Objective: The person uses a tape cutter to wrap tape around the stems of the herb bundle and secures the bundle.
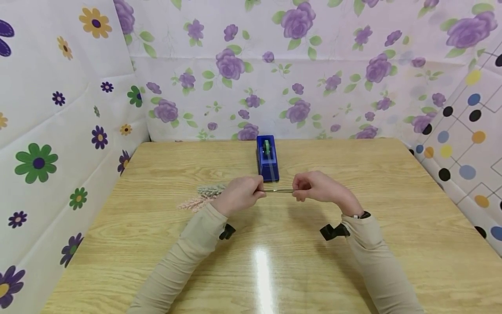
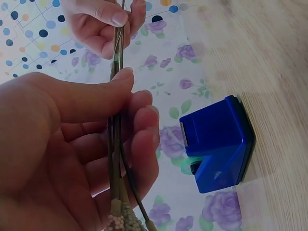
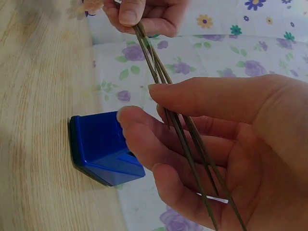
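Observation:
My left hand point(image 1: 239, 194) grips a bundle of thin artificial flower stems point(image 1: 279, 190) between thumb and curled fingers, close to the blossom end. Pink flower sprigs point(image 1: 194, 203) and grey-green sprigs point(image 1: 210, 190) stick out to the left of that hand. Farther along the stems, my right hand point(image 1: 321, 185) pinches them between thumb and fingers, and their bare ends point(image 3: 211, 211) cross its palm. Between the two hands, a shiny greenish patch point(image 2: 116, 57) that looks like clear tape lies on the stems.
A blue tape dispenser point(image 1: 263, 162) with a green roll stands on the wooden table point(image 1: 353, 165), just beyond the hands. Flower-patterned cloth point(image 1: 231, 96) hangs behind the table. Dotted cloth point(image 1: 462, 131) is on the right, and more flowered cloth point(image 1: 78, 144) on the left.

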### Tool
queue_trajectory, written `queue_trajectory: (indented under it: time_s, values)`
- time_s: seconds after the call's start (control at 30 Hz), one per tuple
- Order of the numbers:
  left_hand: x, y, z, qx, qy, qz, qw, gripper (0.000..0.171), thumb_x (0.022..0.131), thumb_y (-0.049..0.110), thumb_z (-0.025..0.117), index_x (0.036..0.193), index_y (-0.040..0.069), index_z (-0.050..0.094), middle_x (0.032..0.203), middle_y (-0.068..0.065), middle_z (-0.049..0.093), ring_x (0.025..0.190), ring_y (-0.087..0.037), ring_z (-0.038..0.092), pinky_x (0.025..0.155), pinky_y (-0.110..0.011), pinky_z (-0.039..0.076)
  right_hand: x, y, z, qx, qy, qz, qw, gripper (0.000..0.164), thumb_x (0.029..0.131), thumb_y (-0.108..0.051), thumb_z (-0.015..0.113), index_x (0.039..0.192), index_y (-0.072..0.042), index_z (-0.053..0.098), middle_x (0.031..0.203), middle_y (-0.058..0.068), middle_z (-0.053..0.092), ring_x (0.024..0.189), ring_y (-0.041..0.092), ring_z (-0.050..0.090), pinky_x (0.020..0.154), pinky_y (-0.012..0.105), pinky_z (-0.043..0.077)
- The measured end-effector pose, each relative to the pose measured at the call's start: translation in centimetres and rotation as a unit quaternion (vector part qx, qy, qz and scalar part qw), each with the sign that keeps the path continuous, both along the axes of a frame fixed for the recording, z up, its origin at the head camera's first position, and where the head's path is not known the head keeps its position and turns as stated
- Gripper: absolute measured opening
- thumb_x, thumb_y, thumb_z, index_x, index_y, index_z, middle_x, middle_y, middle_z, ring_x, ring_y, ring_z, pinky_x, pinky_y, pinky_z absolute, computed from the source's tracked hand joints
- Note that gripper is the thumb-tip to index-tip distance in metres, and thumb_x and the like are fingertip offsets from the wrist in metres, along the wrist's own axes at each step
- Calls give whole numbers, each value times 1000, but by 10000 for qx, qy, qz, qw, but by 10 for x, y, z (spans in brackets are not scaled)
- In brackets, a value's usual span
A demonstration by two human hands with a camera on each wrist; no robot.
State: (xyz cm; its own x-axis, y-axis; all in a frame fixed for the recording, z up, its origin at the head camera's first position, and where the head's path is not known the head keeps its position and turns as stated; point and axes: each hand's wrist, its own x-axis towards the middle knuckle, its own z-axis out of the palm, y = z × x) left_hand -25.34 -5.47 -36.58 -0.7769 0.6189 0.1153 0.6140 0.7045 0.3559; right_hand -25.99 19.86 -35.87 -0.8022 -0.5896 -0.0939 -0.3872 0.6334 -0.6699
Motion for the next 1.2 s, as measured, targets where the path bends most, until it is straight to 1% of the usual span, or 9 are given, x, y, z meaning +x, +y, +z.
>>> queue_trajectory:
  time_s: [0.17,0.33,0.47,0.6,0.73,0.83,0.97,1.13,1.2]
  values:
    - [1,0,-1,-79,149,-16,9999,15,93,20,66,86,11,56,77,-1,63,61,-10,53,58,-24,42,-3,0,-4,87,-22,110,9999,9,98,-13,57,100,-5,54,71,5,64,63,13,56,63,27,46]
    - [0,0,0,-230,190,66,9995,17,93,22,66,86,12,54,75,0,63,60,-10,52,57,-25,42,-4,1,-7,231,151,458,9986,21,97,-20,59,110,-4,62,70,-3,52,61,8,42,61,24,38]
    - [-1,-1,0,-111,116,104,9998,17,93,20,66,85,12,53,75,-1,63,60,-10,51,56,-24,41,-6,-1,-8,161,57,429,9989,26,102,-25,50,101,-8,69,67,-4,46,55,6,35,58,23,35]
    - [-2,-2,0,141,-104,111,9998,20,94,21,65,84,11,51,71,0,58,57,-9,46,54,-22,36,-6,-4,-7,92,79,221,9997,31,104,-24,47,89,-9,69,61,-5,39,49,6,29,54,24,33]
    - [-4,-1,0,308,-338,137,9989,20,99,23,56,85,9,56,67,-1,54,55,-10,41,53,-22,34,-6,-5,-7,133,158,82,9998,28,102,-22,51,86,-6,68,61,-5,42,51,7,36,55,25,35]
    - [-4,0,0,306,-370,150,9987,23,101,20,52,88,7,64,69,-3,58,56,-11,42,57,-25,37,-5,-5,-6,95,169,-38,9998,26,101,-21,53,86,-6,69,61,-4,46,54,9,43,56,25,37]
    - [-4,1,0,312,-371,241,9985,22,99,18,56,92,6,73,79,-7,69,60,-10,50,62,-27,43,-4,-6,-6,85,278,-141,9995,22,99,-20,56,84,-10,69,65,1,56,60,17,52,59,27,42]
    - [-3,2,-1,372,-371,403,9978,18,96,17,61,98,7,75,89,-6,73,67,-12,58,66,-29,48,-4,-6,-7,94,390,-224,9989,18,97,-20,60,84,-12,70,73,12,66,69,29,61,64,28,47]
    - [-4,3,-1,381,-347,433,9977,17,96,18,62,97,7,75,89,-5,73,69,-12,60,67,-29,49,-5,-6,-8,79,413,-268,9988,17,96,-20,61,84,-12,70,74,12,67,69,26,62,64,28,48]
